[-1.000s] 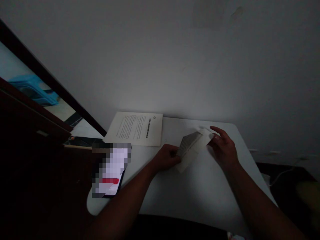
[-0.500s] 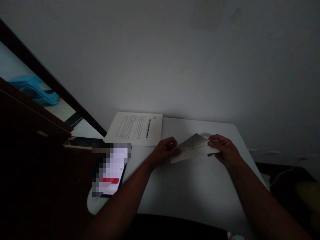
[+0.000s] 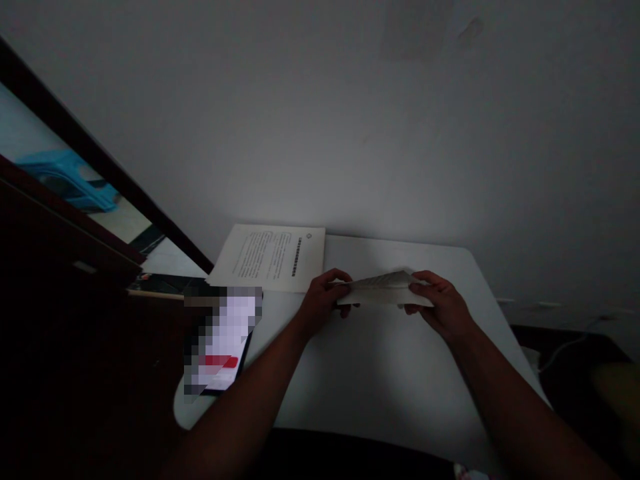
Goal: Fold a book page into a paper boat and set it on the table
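A folded sheet of paper [image 3: 380,293] is held up above the white table [image 3: 380,380]. Its upper part is a grey printed triangle, and a plain pale strip runs along the lower edge. My left hand [image 3: 325,297] pinches the left end, thumb on the near face and fingers curled behind. At the opposite end my right hand [image 3: 443,303] grips the paper the same way, thumb in front. The fingers behind the sheet are partly hidden.
Printed pages [image 3: 270,257] lie at the table's back left, against the wall [image 3: 350,133]. A phone with a lit, blurred screen [image 3: 227,347] rests at the left edge, close to my left forearm. Beyond the doorway is a blue plastic stool [image 3: 75,180].
My left hand has risen slightly and now grips the paper's left end with fingers behind it. The paper has tilted flatter and levelled out; its printed triangle looks lower.
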Demonstrator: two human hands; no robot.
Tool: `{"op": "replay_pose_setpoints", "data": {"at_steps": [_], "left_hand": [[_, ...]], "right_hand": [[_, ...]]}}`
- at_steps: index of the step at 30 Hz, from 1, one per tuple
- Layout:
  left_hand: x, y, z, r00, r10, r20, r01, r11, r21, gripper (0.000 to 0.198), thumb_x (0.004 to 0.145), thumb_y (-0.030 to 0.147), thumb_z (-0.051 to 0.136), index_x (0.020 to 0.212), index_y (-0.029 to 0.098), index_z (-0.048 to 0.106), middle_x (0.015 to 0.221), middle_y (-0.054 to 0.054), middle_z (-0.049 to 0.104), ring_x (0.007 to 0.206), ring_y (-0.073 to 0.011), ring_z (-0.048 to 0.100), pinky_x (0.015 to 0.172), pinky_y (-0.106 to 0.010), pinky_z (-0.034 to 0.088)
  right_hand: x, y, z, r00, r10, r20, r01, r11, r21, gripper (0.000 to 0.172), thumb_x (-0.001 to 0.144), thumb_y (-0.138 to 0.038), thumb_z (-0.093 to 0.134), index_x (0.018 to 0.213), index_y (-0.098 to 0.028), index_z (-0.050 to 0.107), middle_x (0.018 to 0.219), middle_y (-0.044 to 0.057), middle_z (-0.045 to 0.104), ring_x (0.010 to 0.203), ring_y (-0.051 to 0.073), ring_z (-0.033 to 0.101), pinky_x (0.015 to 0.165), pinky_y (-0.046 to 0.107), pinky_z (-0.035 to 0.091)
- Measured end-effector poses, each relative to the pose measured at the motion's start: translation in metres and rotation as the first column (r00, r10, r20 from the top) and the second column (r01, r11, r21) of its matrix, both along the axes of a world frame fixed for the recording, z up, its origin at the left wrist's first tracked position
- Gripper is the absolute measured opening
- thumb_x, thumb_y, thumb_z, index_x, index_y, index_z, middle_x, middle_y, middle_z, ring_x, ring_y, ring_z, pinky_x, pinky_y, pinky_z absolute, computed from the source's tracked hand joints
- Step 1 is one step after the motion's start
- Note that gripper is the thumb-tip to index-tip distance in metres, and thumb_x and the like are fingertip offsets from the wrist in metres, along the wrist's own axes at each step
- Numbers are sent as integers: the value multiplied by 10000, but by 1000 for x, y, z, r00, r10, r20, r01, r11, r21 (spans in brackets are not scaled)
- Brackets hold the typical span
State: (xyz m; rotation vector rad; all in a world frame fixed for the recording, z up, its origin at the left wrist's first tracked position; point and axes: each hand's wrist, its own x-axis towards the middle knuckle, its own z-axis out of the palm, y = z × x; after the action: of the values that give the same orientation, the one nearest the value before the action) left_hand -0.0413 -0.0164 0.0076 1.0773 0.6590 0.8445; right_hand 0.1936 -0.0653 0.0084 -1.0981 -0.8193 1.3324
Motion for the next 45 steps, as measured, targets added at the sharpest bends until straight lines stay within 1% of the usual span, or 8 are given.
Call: {"op": "replay_pose_setpoints", "data": {"at_steps": [4, 8, 17, 21, 27, 33, 37, 45], "left_hand": [[2, 0, 3, 997, 73, -15, -74, 994, -76, 185, 708, 250, 608, 826, 156, 502, 582, 2, 600, 410, -127, 565, 363, -206, 406], [2, 0, 6, 992, 123, -41, -126, 989, -79, 214, 714, 299, 626, 805, 139, 517, 585, 1, 589, 415, -133, 579, 365, -221, 439], [3, 0, 4, 993, 114, -43, -118, 986, -115, 233, 726, 335, 625, 784, 144, 507, 527, 2, 585, 393, -136, 556, 356, -236, 447], [2, 0, 3, 996, 85, -35, -88, 991, -102, 264, 757, 344, 598, 864, 106, 562, 525, -12, 592, 380, -135, 547, 368, -248, 452], [0, 0, 1, 997, 22, -68, -27, 997, -69, 343, 792, 348, 574, 952, 51, 630, 536, -43, 621, 389, -129, 553, 404, -243, 446], [1, 0, 2, 995, 49, -89, -53, 998, -40, 291, 774, 334, 601, 857, 62, 660, 628, -53, 639, 401, -101, 542, 412, -230, 432], [1, 0, 2, 995, 48, -85, -55, 994, -89, 307, 767, 348, 611, 850, 56, 656, 601, -58, 632, 399, -109, 542, 425, -246, 443], [2, 1, 0, 998, 55, -43, -62, 982, -177, 283, 734, 331, 640, 787, 53, 648, 597, -77, 627, 441, -132, 565, 434, -255, 449]], "right_hand": [[-1, -1, 5, 999, 36, 33, -35, 999, -22, 176, 663, -240, 726, 818, -170, 682, 608, 5, 658, 444, 131, 575, 418, 256, 462], [0, -1, 9, 996, 69, 50, -68, 997, -32, 202, 680, -293, 725, 805, -136, 708, 644, 40, 668, 487, 133, 576, 433, 254, 470], [0, -2, 9, 994, 101, 50, -101, 995, -16, 240, 668, -261, 730, 869, -133, 706, 691, 52, 681, 485, 133, 567, 419, 258, 462], [2, -2, 6, 992, 120, 30, -119, 993, -10, 265, 664, -240, 726, 913, -156, 694, 728, 44, 684, 516, 143, 586, 427, 262, 474], [2, -1, 5, 993, 118, 10, -117, 993, -10, 209, 696, -244, 696, 884, -153, 690, 733, 40, 681, 519, 138, 576, 449, 266, 484], [-1, -1, 9, 995, 95, 31, -95, 995, -30, 218, 717, -269, 685, 878, -122, 681, 654, 43, 660, 482, 142, 563, 429, 267, 468], [-1, -1, 11, 997, 75, -5, -75, 997, -28, 191, 727, -272, 673, 838, -117, 682, 575, 32, 628, 448, 145, 549, 414, 273, 462], [1, -1, 9, 995, 104, 10, -104, 995, -11, 202, 717, -306, 679, 726, -105, 673, 606, 66, 651, 459, 151, 561, 455, 296, 478]]}}
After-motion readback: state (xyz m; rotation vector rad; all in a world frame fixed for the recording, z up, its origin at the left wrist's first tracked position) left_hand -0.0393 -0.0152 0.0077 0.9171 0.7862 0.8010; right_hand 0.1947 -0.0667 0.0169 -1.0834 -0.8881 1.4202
